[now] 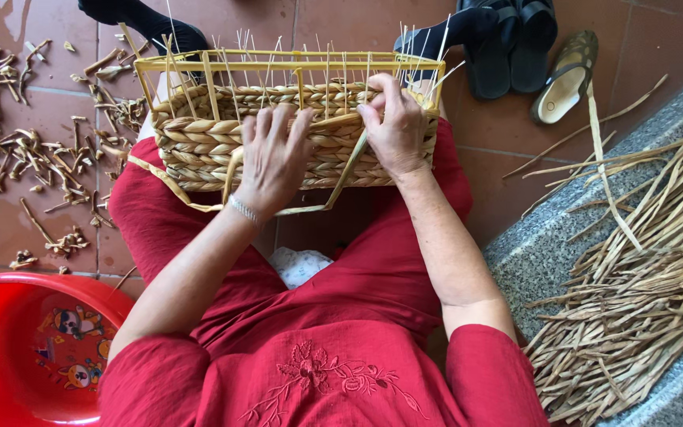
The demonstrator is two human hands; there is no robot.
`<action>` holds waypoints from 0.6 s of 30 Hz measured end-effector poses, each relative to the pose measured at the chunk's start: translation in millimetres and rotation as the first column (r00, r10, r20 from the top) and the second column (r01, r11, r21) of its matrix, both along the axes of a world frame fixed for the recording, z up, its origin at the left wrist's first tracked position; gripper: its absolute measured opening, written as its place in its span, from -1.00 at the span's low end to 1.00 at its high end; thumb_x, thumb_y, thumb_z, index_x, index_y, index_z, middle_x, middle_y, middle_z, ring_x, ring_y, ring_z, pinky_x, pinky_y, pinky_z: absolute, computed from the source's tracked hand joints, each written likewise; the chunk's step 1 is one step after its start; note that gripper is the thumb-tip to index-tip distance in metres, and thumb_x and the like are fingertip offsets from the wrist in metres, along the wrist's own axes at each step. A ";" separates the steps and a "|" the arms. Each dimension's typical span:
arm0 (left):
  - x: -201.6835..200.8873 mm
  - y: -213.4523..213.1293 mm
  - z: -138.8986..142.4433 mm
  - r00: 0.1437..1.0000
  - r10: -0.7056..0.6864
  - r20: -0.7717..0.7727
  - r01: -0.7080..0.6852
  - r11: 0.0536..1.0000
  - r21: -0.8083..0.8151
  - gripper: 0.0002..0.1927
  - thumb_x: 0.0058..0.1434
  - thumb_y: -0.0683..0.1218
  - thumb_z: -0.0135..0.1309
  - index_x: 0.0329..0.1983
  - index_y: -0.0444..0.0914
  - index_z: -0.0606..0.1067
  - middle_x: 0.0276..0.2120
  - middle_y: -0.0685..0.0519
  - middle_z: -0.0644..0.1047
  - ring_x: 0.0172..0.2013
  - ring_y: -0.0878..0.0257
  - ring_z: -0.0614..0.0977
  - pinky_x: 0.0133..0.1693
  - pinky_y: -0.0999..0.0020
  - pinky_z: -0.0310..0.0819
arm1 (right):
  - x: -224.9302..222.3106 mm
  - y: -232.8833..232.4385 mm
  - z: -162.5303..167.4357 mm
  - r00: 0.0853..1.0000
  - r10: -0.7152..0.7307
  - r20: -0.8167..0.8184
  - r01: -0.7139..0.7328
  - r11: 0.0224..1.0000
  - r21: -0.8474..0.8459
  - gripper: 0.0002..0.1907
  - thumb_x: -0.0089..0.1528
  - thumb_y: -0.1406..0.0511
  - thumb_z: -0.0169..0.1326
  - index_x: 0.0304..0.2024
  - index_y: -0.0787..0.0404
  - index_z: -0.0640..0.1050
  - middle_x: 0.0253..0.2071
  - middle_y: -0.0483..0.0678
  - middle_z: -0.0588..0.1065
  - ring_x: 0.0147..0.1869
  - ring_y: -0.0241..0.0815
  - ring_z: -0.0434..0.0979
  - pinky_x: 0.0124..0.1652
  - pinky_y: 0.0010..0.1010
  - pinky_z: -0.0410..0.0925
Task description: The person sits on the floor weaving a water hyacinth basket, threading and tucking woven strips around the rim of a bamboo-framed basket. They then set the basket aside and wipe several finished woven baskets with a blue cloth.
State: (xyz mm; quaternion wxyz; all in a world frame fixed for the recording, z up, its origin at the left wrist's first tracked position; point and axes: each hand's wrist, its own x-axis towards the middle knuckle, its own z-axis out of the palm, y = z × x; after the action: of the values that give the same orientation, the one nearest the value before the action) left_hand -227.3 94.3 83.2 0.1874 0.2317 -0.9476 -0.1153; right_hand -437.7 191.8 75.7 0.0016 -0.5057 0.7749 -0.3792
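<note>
A half-woven basket (pixel 199 146) of braided dry straw on a yellow wire frame (pixel 278 57) rests on my knees, thin pale uprights sticking out of its top. My left hand (pixel 273 158) lies spread flat against the near woven wall, a bracelet at the wrist. At the top right of the weave, my right hand (pixel 394 126) pinches a flat straw strand (pixel 349 170) that runs down along the basket. I wear red clothes (pixel 341 316).
A heap of dry straw strands (pixel 642 285) lies on a grey stone step (pixel 531 253) at right. Straw scraps (pixel 33 150) litter the red tiled floor at left. A red plastic basin (pixel 25 340) sits bottom left. Dark sandals (pixel 515 47) and a beige shoe (pixel 567 75) lie behind.
</note>
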 end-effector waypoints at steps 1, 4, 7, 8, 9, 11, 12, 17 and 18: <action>3.7 7.6 6.2 0.995 -0.021 -0.095 0.010 0.993 -0.113 -0.60 0.18 -0.02 0.17 0.07 -0.21 0.47 0.00 -0.13 0.44 0.08 -0.05 0.43 0.12 -0.14 0.24 | 1.9 -0.8 -0.3 0.999 0.003 -0.047 -0.005 0.999 -0.036 -0.71 0.14 0.40 0.27 -0.11 0.22 0.52 -0.38 -0.01 0.51 -0.27 -0.11 0.57 -0.27 -0.24 0.43; 10.8 39.2 11.3 0.988 -0.135 -0.072 0.133 0.990 -0.037 -0.41 0.03 0.16 0.22 0.01 -0.29 0.45 0.02 -0.21 0.39 0.09 -0.12 0.39 0.16 -0.25 0.12 | 5.8 -4.1 -1.2 0.965 0.109 -0.238 -0.124 0.991 -0.050 -0.80 0.24 0.50 0.17 -0.12 0.20 0.50 -0.21 0.04 0.51 -0.17 -0.12 0.60 -0.22 -0.36 0.49; 14.9 57.5 1.7 0.974 -0.199 0.112 0.204 0.978 -0.031 -0.65 0.09 0.04 0.22 -0.16 -0.21 0.44 -0.02 -0.12 0.43 0.08 -0.03 0.44 0.19 -0.21 0.18 | 1.2 -5.7 3.2 0.955 0.227 -0.189 -0.226 0.974 0.027 -0.85 0.26 0.52 0.15 -0.20 0.19 0.54 -0.23 -0.01 0.55 -0.16 -0.11 0.63 -0.22 -0.33 0.50; 17.4 58.2 -0.4 0.963 -0.200 0.179 0.216 0.974 -0.074 -0.78 0.13 -0.04 0.20 -0.23 -0.15 0.44 -0.03 -0.07 0.47 0.08 0.03 0.46 0.21 -0.18 0.22 | -2.6 -4.8 6.8 0.958 0.258 -0.125 -0.253 0.966 0.058 -0.87 0.25 0.50 0.16 -0.23 0.19 0.55 -0.27 -0.03 0.56 -0.18 -0.10 0.63 -0.23 -0.30 0.49; 20.4 55.5 -0.5 0.964 -0.196 0.180 0.198 0.980 0.011 -0.82 0.18 -0.07 0.17 -0.22 -0.17 0.45 -0.11 -0.06 0.47 0.02 0.02 0.47 0.14 -0.12 0.27 | -7.4 -2.9 11.5 0.955 0.296 -0.015 -0.294 0.953 0.069 -0.86 0.26 0.51 0.14 -0.17 0.20 0.57 -0.25 -0.03 0.58 -0.17 -0.12 0.64 -0.21 -0.32 0.50; 27.7 42.1 8.4 0.964 -0.192 0.184 0.159 0.970 0.182 -0.89 0.27 -0.12 0.11 -0.20 -0.22 0.46 -0.27 -0.04 0.48 -0.10 0.00 0.50 0.01 -0.01 0.37 | -18.5 2.4 23.5 0.912 0.355 0.207 -0.377 0.923 0.078 -0.81 0.30 0.52 0.09 -0.07 0.23 0.60 -0.22 -0.03 0.61 -0.14 -0.16 0.66 -0.17 -0.36 0.52; 31.6 33.3 17.6 0.970 -0.151 0.190 0.109 0.970 0.216 -0.93 0.34 -0.13 0.08 -0.17 -0.22 0.46 -0.32 -0.02 0.47 -0.18 0.01 0.50 -0.11 0.00 0.37 | -23.3 5.5 29.8 0.890 0.388 0.238 -0.416 0.906 0.082 -0.79 0.31 0.52 0.09 -0.04 0.24 0.60 -0.19 -0.01 0.62 -0.12 -0.15 0.66 -0.15 -0.35 0.51; 26.8 -11.1 75.1 0.997 0.073 -0.015 -0.075 0.963 -0.258 -0.82 0.22 -0.14 0.16 -0.12 -0.10 0.51 -0.25 0.05 0.43 -0.08 0.09 0.47 0.00 0.01 0.34 | -27.4 8.0 46.9 0.832 0.375 0.410 -0.500 0.826 0.259 -0.67 0.11 0.45 0.22 -0.05 0.24 0.62 -0.27 0.04 0.59 -0.33 -0.05 0.58 -0.28 -0.31 0.46; 22.1 -12.1 81.4 0.992 0.113 -0.054 -0.124 0.938 -0.325 -0.77 0.19 -0.14 0.17 -0.07 -0.08 0.52 -0.21 0.06 0.41 -0.05 0.11 0.46 0.06 0.00 0.34 | -24.1 6.2 46.2 0.848 0.412 0.334 -0.492 0.847 0.202 -0.71 0.14 0.46 0.21 -0.07 0.24 0.61 -0.26 0.03 0.60 -0.27 -0.05 0.59 -0.23 -0.31 0.46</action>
State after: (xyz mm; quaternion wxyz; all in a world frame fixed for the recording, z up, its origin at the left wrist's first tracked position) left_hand -205.2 82.1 164.7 0.2461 0.2520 -0.9345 0.0511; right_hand -461.8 198.0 121.9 0.2720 -0.6114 0.6699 -0.3215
